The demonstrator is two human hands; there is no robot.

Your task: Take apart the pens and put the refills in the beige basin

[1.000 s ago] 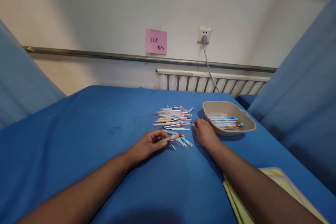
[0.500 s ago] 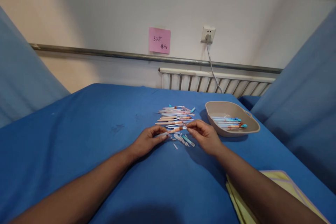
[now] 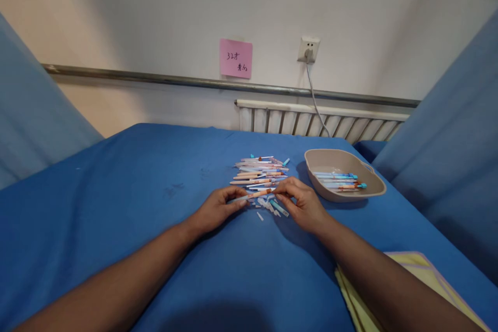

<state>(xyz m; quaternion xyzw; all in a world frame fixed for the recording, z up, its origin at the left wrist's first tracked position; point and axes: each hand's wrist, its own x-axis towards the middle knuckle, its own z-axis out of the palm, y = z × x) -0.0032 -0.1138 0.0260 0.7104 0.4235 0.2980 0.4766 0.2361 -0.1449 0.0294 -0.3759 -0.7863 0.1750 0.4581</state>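
Note:
Between my two hands lies a slim pen (image 3: 257, 194) with an orange section, held almost level and tilted up to the right. My left hand (image 3: 218, 210) pinches its pale left end. At its right end, the fingers of my right hand (image 3: 301, 203) are closed on the brown tip; any small part between them is hidden. Just beyond is a pile of pen parts (image 3: 252, 176), orange, white and blue. Small white pieces (image 3: 268, 205) and a teal piece (image 3: 280, 208) lie on the blue cloth (image 3: 175, 166) below the pen.
A beige basket (image 3: 342, 196) with several pens in it stands right of the pile. A folded yellow cloth (image 3: 412, 264) lies under my right forearm. Behind are a radiator (image 3: 288, 114), a metal rail (image 3: 175, 80), a pink note (image 3: 235, 58) and a plugged socket (image 3: 309, 50).
My right hand has moved slightly left, so its fingertips are now at the pen's right end. My left hand and the pen have hardly moved.

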